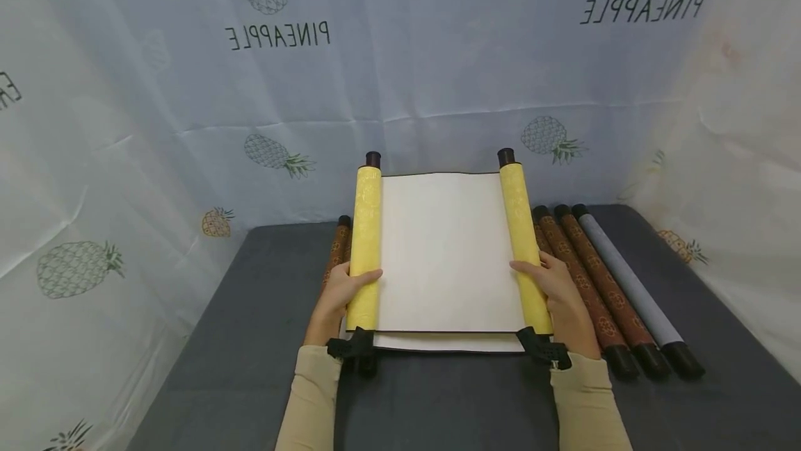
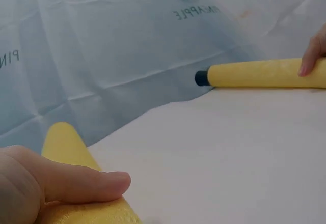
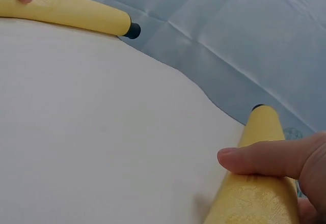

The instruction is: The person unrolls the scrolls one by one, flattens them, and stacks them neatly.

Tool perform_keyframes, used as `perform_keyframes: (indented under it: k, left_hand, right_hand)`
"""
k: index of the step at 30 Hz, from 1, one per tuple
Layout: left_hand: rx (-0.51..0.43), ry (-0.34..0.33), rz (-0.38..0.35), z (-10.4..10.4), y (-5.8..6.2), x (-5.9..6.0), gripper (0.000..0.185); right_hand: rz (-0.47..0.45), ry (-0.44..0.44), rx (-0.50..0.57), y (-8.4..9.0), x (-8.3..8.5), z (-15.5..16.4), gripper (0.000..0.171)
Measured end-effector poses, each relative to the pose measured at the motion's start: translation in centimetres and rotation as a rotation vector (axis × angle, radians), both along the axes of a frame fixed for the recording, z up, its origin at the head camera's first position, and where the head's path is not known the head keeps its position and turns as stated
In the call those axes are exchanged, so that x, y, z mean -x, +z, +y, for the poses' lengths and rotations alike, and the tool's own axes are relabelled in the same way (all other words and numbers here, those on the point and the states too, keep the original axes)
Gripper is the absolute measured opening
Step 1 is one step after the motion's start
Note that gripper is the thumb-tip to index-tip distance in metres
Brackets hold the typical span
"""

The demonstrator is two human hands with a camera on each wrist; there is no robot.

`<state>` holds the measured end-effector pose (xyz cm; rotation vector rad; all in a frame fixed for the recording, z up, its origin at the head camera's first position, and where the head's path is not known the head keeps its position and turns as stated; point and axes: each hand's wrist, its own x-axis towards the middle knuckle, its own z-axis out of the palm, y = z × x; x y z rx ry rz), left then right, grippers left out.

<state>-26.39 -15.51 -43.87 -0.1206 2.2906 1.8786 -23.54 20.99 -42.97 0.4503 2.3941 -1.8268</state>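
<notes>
Left hand (image 1: 341, 292) gripping the left yellow roller (image 1: 366, 246), right hand (image 1: 559, 294) gripping the right yellow roller (image 1: 523, 242). Between them, the white sheet (image 1: 446, 251) of the scroll stretched flat, held up over the middle of the grey counter (image 1: 250, 340). Just right of it, three rolled scrolls (image 1: 616, 291) side by side; one more (image 1: 338, 246) just left. Free counter along the left edge and near the front edge.
</notes>
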Motion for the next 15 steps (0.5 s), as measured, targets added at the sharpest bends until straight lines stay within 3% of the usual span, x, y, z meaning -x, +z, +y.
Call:
perform_keyframes:
  k: [7, 10, 15]
  left_hand:
    - [0.061, -0.099, 0.148, -2.0, 1.1, 0.0, 0.067]
    - [0.076, -0.137, 0.154, -2.6, 1.1, -0.1, 0.067]
    - [0.003, -0.151, 0.118, -2.8, 0.5, -0.1, 0.064]
  right_hand:
    - [0.068, 0.105, 0.005, 0.9, 0.3, 0.5, 0.076]
    - [0.066, 0.139, 0.032, 1.1, 0.5, 0.2, 0.076]
    - [0.045, 0.165, 0.117, 1.4, 0.4, -0.1, 0.067]
